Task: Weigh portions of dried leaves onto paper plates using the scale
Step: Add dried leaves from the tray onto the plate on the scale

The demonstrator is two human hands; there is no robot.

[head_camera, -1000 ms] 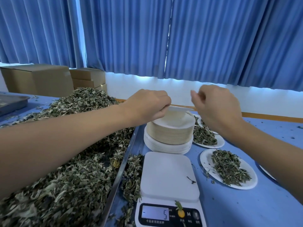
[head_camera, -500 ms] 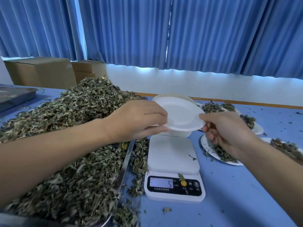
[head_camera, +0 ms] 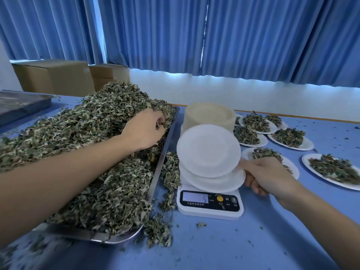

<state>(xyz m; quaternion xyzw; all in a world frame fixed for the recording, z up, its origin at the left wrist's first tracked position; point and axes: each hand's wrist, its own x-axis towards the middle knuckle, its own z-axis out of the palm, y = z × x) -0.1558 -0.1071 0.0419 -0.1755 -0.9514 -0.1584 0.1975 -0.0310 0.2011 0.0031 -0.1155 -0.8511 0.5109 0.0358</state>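
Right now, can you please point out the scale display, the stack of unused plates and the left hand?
scale display (head_camera: 195, 198): head view, middle of the lit screen.
stack of unused plates (head_camera: 209, 113): head view, centre of the top plate.
left hand (head_camera: 144, 129): head view, back of the hand.

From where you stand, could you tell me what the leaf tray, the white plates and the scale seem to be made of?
Leaf tray: likely steel, its bare rim grey and reflective. White plates: probably moulded paper pulp, matte, thin-rimmed, no glare. Scale: seemingly plastic, smooth white housing with a glossy black display panel.
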